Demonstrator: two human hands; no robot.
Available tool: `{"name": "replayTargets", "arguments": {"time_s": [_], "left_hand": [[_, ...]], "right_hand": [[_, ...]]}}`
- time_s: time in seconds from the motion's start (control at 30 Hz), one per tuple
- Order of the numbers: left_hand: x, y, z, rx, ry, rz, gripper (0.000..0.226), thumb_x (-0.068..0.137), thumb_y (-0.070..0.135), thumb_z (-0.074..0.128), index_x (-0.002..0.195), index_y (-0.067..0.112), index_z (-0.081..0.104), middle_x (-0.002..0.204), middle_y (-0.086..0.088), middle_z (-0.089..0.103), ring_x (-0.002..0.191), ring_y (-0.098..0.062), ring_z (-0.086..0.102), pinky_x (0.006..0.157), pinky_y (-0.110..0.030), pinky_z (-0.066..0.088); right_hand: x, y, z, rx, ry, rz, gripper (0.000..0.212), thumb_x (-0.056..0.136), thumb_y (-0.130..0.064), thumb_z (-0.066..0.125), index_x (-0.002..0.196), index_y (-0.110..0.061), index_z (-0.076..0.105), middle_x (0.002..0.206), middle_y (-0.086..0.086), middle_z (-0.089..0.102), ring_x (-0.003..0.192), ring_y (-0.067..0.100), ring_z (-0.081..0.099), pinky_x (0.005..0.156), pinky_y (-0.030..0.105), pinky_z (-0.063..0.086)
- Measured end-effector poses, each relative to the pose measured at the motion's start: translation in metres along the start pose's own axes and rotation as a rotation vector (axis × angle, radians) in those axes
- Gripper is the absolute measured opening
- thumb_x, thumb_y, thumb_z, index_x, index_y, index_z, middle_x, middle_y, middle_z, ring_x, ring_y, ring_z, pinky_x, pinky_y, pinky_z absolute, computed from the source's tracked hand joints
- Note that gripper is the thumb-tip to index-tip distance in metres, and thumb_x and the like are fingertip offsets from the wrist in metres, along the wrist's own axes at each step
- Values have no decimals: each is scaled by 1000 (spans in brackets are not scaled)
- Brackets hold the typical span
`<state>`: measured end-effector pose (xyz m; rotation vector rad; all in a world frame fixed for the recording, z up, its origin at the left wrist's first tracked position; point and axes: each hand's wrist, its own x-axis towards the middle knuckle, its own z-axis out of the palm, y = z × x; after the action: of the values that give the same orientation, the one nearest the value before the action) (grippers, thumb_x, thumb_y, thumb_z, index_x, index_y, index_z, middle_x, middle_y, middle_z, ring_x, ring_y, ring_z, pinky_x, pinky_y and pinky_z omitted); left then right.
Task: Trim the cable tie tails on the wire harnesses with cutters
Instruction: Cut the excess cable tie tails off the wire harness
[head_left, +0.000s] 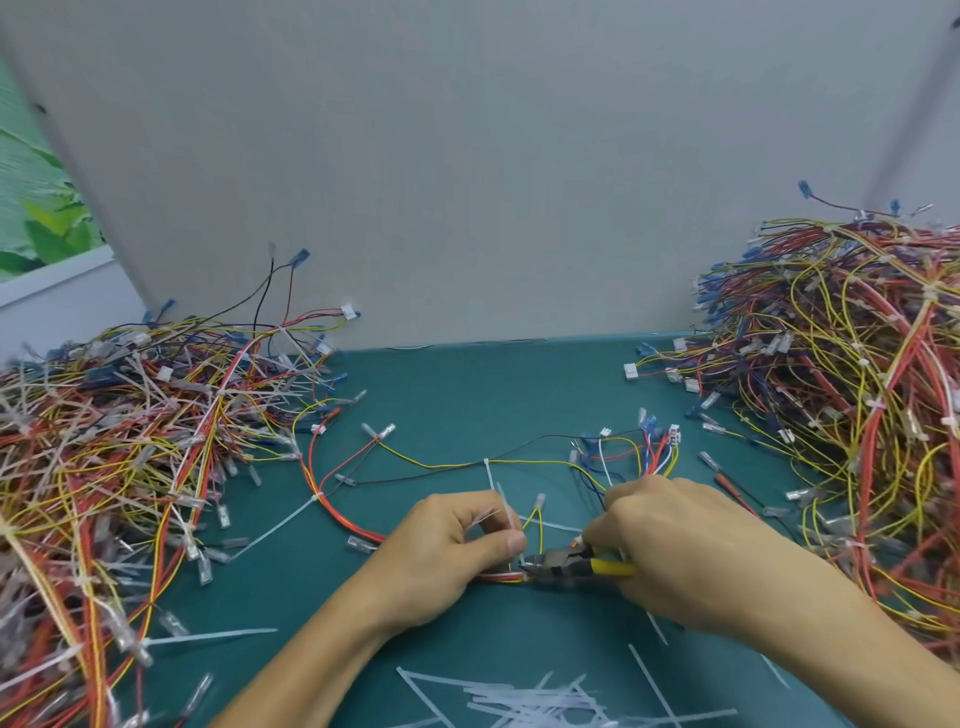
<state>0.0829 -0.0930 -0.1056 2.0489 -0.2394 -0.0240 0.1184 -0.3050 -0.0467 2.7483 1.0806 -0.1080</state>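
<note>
On the green work mat (467, 395), two big heaps of wire harnesses flank the working space: the left pile (119, 441) bristles with long white tie tails, while the right pile (841, 374) looks neater, probably the trimmed lot. Between them one harness (467, 465) is spread out, its wires running in a loop towards the person. Near the bottom edge lies a litter of cut tails (524, 701).

The left hand (441, 551) is closed on the harness bundle, thumb and fingers pinching a white tie tail (506, 512) so it stands up from the wires. The right hand (675, 551) is wrapped round the yellow handles of the cutters (566, 566), whose nose sits against the bundle just beside the left thumb. Whether the blades have closed on the tail is hard to tell; the tip is small and partly hidden.

The harness is light and floppy, so it needs pinning close to the tie. The nylon tail is thin, springy and slippery; holding it near its free end keeps it taut and stops the offcut flying.
</note>
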Motion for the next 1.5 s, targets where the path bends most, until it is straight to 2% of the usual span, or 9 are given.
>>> {"name": "replayTargets", "arguments": {"time_s": [0.33,0.57,0.77,0.9,1.03,1.13,1.27,1.4,1.5], "left_hand": [[2,-1,0,-55,16,-41,15,83,36,60,75,24,62,72,9,60,71,-6,53,75,-28,43],[2,-2,2,-152,16,-64,18,92,16,62,75,19,62,85,0,75,78,-5,66,71,-15,46],[0,6,-1,-174,56,-90,18,94,14,58,77,11,59,77,0,74,36,-1,41,37,-10,29],[3,11,-15,-475,180,-159,17,96,9,52,79,9,54,67,0,65,35,-7,19,36,-11,17],[5,11,-40,-740,370,-233,16,98,4,41,89,12,51,59,0,44,39,-5,19,34,-13,17],[4,6,-48,-754,445,-272,23,91,-5,31,93,12,48,54,2,32,43,-9,19,37,-16,13],[-3,3,-58,-543,394,-233,15,79,-2,42,80,12,48,51,4,23,44,-10,14,42,-14,12],[-12,-3,-71,242,176,-102,25,76,-2,66,80,22,62,45,9,31,44,-6,25,47,-19,25],[-13,-4,-64,514,14,-82,24,79,10,70,83,33,62,48,11,41,48,-8,36,51,-15,29]], "right_hand": [[-1,-2,2,-39,0,18,20,83,-22,51,101,-20,61,98,4,57,92,33,59,64,30,38],[0,-4,3,-90,-3,19,4,85,-22,52,88,-20,53,69,0,29,73,33,40,62,30,32],[0,-1,5,-41,-12,2,7,84,-24,52,83,-21,45,69,-2,31,74,33,41,62,30,33],[-2,4,2,19,62,1,17,88,-33,46,79,-24,35,85,-4,46,82,29,47,58,32,29],[0,-6,4,222,230,-104,15,88,-35,45,82,-31,32,88,-12,37,89,18,50,63,31,33],[5,-25,18,342,201,-171,11,90,-37,46,89,-30,38,97,-11,44,92,17,51,73,35,44],[9,-20,28,307,186,-121,16,91,-38,44,86,-28,34,89,-10,44,91,19,50,70,34,40],[10,6,23,271,148,-27,19,88,-39,48,80,-28,35,79,-10,46,83,19,49,69,33,42],[9,19,16,277,73,9,25,87,-40,53,71,-29,35,71,-7,46,74,18,44,68,32,42]]}}
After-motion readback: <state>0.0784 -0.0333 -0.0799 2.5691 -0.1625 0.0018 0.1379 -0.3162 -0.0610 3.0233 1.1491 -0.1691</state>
